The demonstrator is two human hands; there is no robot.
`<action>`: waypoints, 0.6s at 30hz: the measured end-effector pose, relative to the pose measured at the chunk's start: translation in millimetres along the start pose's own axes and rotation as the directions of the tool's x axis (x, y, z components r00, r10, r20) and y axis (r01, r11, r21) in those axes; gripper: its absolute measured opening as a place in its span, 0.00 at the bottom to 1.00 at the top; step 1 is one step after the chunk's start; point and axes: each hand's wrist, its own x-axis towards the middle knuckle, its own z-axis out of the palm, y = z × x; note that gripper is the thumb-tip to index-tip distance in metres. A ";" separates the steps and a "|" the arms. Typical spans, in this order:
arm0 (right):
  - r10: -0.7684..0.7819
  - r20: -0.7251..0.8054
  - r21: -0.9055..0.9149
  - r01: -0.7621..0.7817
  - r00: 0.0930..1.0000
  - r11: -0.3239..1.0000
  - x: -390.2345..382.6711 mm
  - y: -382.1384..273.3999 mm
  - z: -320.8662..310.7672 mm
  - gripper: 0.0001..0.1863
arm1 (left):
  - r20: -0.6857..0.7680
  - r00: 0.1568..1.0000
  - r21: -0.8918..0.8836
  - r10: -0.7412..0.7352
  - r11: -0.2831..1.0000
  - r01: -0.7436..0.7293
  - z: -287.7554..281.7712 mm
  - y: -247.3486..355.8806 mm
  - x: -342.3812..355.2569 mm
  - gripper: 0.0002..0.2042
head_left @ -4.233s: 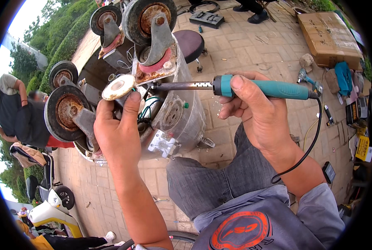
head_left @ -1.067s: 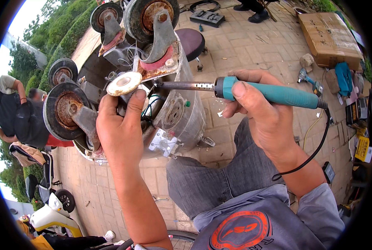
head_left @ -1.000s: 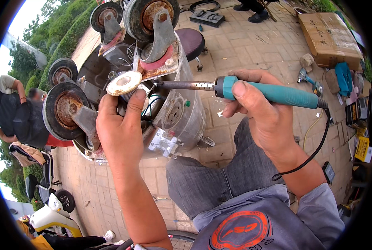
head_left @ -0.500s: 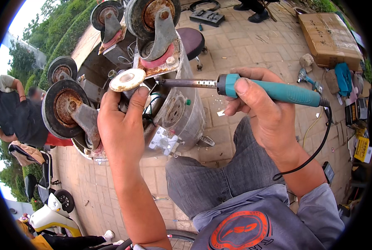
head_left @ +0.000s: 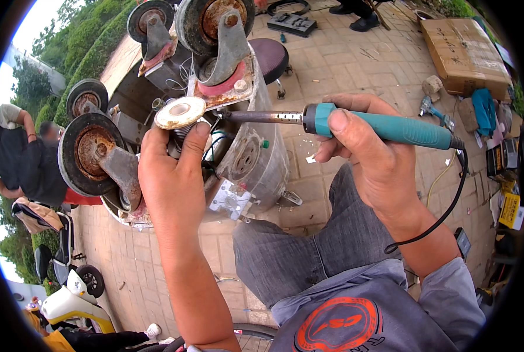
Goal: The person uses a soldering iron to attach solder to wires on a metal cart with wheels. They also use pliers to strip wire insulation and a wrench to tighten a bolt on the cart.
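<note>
Soldering iron (head_left: pixel 385 126) lies horizontally, its long axis running right to left, gripped by the right hand (head_left: pixel 367 158). Its tip points left at the solder spool (head_left: pixel 180 112) held in the left hand's (head_left: pixel 171 182) closed fingers. Farther off stands the upturned cart (head_left: pixel 215 70).
</note>
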 end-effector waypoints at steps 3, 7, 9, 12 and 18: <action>0.007 -0.008 0.003 -0.007 1.000 1.000 0.4 -0.5 0.3 0.17 | -0.012 1.000 -0.006 0.010 1.000 -0.010 0.2 -1.5 0.2 0.13; 0.010 -0.011 0.009 -0.010 1.000 1.000 1.2 -0.7 1.1 0.17 | -0.026 0.999 -0.064 0.036 0.997 -0.038 1.6 -4.6 1.1 0.13; 0.010 -0.010 0.009 -0.010 1.000 1.000 1.1 -1.1 1.1 0.17 | -0.023 0.999 -0.068 0.043 0.997 -0.044 1.5 -5.1 0.9 0.13; 0.009 -0.008 0.002 -0.009 1.000 1.000 1.3 -1.4 0.7 0.17 | -0.011 0.999 -0.046 0.034 0.998 -0.034 1.2 -4.4 1.5 0.13; -0.005 0.010 -0.023 0.005 1.000 1.000 2.5 -2.4 -1.3 0.17 | 0.005 1.000 -0.083 -0.015 0.996 0.015 1.6 -1.3 0.9 0.14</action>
